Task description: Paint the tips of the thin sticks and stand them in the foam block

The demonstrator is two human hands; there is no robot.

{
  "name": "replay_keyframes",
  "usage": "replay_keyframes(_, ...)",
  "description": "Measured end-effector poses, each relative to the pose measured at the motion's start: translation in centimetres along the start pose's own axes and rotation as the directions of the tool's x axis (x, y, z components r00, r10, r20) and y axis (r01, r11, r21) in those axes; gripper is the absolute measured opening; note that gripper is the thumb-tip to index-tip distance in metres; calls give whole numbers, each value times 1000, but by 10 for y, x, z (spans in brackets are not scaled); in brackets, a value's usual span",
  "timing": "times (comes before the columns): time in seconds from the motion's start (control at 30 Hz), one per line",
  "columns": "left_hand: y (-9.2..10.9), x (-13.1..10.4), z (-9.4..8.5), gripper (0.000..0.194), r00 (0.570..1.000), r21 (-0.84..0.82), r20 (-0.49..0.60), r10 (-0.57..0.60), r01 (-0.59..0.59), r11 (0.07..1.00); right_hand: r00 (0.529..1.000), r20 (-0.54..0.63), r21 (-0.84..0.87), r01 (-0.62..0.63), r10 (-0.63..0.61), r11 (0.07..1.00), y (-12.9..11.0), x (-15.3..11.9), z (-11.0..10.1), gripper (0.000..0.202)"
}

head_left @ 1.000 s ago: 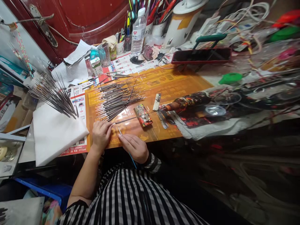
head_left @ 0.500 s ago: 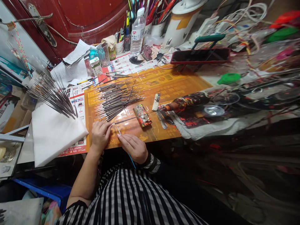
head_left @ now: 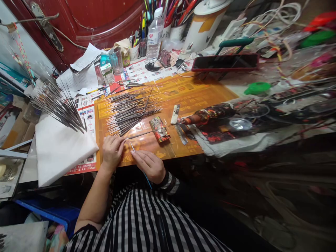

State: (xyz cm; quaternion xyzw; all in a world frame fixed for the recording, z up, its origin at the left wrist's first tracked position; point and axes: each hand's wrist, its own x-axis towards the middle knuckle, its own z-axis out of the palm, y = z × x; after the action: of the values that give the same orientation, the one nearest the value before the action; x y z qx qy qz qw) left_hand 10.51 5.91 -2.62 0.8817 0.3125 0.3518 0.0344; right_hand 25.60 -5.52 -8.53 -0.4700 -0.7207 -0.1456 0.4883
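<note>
The person's left hand (head_left: 113,150) pinches the near end of a slender dark rod (head_left: 141,133), which extends rightward above the orange tabletop sheet (head_left: 183,148) and across a small paint-smeared block (head_left: 156,122). The right hand (head_left: 151,166) grips a fine blue-handled brush (head_left: 148,182) between thumb and fingers, its pale tip just beside the rod's held end. Beyond the hands, a row of similar dark rods (head_left: 128,113) lies on the sheet, while more slant above a white foam slab (head_left: 65,150) at left.
</note>
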Motion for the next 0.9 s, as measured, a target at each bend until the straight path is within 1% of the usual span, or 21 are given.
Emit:
replay_keyframes(0.17, 0, -1, 0, 9, 1000, -5, -12, 11, -11, 1000, 1000, 9, -10, 2, -2, 1000, 0, 0, 0, 61)
replay_keyframes(0.37, 1, -1, 0, 10, 1000, -6, -16, 12, -12, 1000, 999, 25, -9, -20, 20, 1000, 0, -3, 1, 52)
replay_keyframes(0.47, 1, 0, 0, 11, 1000, -10, -23, 15, -15, 1000, 1000, 21, 12, -18, 18, 1000, 0, -2, 0, 53)
replay_keyframes(0.63, 1, 0, -1, 14, 999, -10, 11, -30, 30, 999, 1000, 10, -6, -1, 1, 1000, 0, 0, -1, 55)
replay_keyframes(0.73, 0, -1, -1, 14, 999, -8, 13, -34, 34, 999, 1000, -10, 7, 16, -15, 1000, 1, -1, -1, 58)
replay_keyframes(0.9, 2, -2, 0, 15, 1000, 63, 10, -8, 8, 998, 999, -16, 47, 38, -38, 998, 4, -8, 0, 56)
